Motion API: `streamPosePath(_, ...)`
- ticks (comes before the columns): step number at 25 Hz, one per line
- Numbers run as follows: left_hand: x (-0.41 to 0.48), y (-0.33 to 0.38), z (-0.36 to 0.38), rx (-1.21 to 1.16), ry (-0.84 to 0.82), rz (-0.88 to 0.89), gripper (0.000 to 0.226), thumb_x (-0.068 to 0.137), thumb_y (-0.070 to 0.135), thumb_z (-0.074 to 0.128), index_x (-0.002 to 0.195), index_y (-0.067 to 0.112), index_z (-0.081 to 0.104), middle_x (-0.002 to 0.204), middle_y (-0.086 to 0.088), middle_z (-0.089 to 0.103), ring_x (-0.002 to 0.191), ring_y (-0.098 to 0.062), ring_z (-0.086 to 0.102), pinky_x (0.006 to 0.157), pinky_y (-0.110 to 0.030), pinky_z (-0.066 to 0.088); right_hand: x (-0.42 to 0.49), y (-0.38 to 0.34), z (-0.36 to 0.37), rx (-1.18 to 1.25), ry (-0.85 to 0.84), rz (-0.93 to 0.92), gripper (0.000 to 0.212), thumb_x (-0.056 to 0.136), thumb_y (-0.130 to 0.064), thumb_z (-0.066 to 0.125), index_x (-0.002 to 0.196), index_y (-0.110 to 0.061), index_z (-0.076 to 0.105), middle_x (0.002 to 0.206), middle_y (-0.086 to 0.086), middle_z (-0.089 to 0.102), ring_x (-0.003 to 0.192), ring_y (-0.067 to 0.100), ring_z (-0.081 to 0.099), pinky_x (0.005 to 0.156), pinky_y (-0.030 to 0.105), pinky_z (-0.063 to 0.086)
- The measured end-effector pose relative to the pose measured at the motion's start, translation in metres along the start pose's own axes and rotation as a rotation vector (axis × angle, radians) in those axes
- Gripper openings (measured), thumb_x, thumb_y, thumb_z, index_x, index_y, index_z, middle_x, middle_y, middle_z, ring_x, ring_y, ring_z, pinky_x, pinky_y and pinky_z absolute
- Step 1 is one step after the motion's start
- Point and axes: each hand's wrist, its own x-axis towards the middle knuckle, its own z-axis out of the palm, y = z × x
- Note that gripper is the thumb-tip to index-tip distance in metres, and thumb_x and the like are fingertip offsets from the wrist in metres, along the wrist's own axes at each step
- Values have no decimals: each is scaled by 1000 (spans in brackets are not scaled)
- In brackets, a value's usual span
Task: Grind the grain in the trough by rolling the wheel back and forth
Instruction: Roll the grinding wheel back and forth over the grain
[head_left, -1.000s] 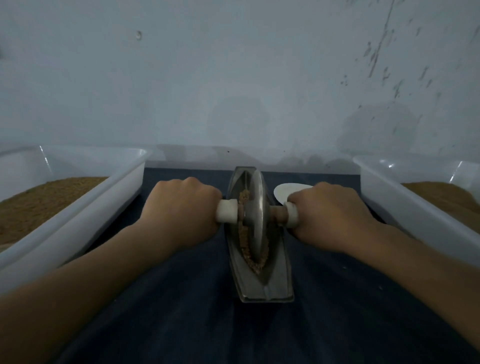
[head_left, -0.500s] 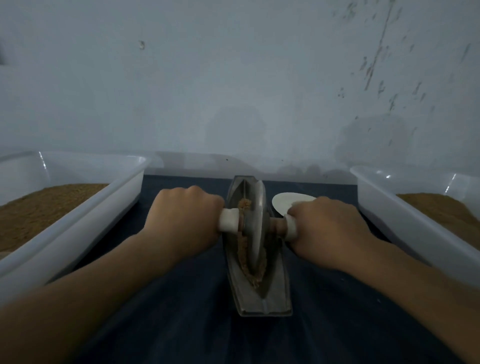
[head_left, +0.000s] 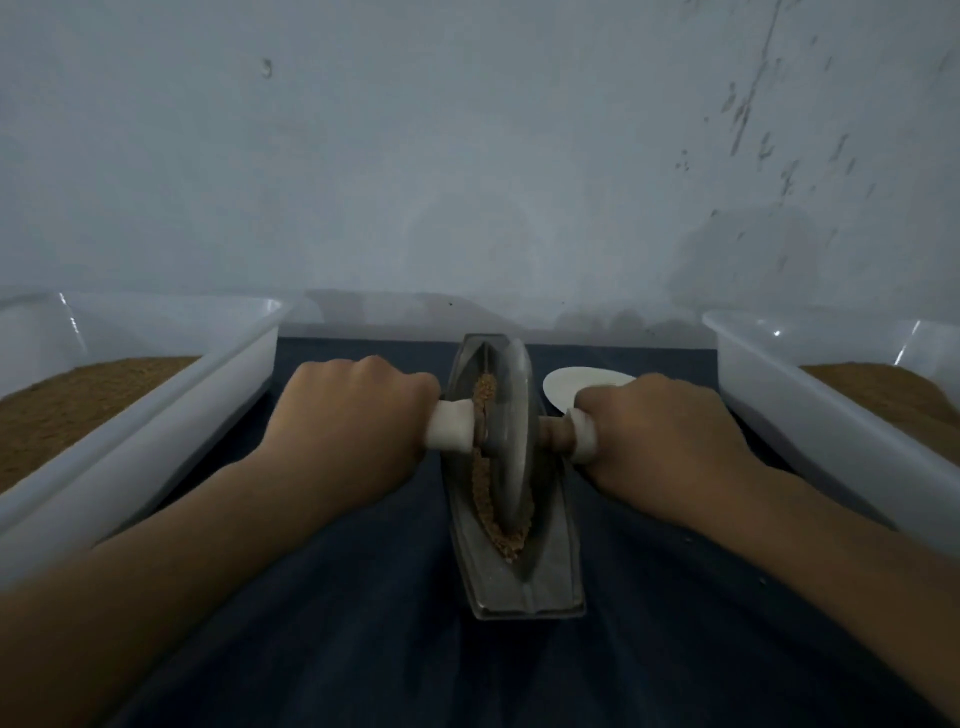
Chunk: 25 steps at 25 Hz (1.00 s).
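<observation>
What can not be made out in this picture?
Head view:
Fingers of left hand and right hand: curled under, hidden by the hands' backs.
White disc: partly behind the right hand.
Left tub and right tub: cut off by the picture edges.
Bottom of the trough: covered by wheel and grain.

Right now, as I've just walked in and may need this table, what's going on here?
A person is grinding grain in a narrow metal trough. The left hand and right hand each grip a white handle end of the metal wheel, which stands on edge in the trough's far half. A left tub and right tub hold brown meal.
</observation>
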Motion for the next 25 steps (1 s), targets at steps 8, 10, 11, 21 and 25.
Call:
streamPosePath(8,34,9,14,-169,-320,-262,11,89,37,61,93,27,64,78,4,55,67,-20,56,59,-32,39,63,-13,0,64,-409,64,13,90,-39,66,84,-28,61,90,0,65,79,23,62,62,31,42)
streamPosePath(10,9,9,2,-135,-177,-166,15,78,40,69,76,33,56,62,11,34,48,-10,30,47,-26,26,30,-9,-8,54,-305,17,31,79,-43,69,65,-32,44,68,-9,52,58,15,51,50,26,33)
streamPosePath(11,-3,11,-4,-108,-110,-124,28,68,41,74,66,34,47,57,13,23,45,-7,15,45,-21,16,13,-10,-12,-2,-185,-3,41,68,-44,72,59,-33,34,57,-12,38,46,8,35,45,21,23)
streamPosePath(21,34,14,-2,-134,-356,-226,7,90,30,61,95,26,62,79,3,52,69,-21,55,59,-34,39,58,-14,-6,111,-487,58,7,89,-28,68,94,-31,65,92,0,66,82,22,62,64,32,49)
streamPosePath(25,-13,12,-14,-62,-26,-58,50,53,41,79,65,35,31,56,14,9,46,-4,0,46,-16,5,9,-11,-24,-49,-88,-78,42,48,-36,69,57,-33,28,53,-14,15,44,1,10,45,16,6)
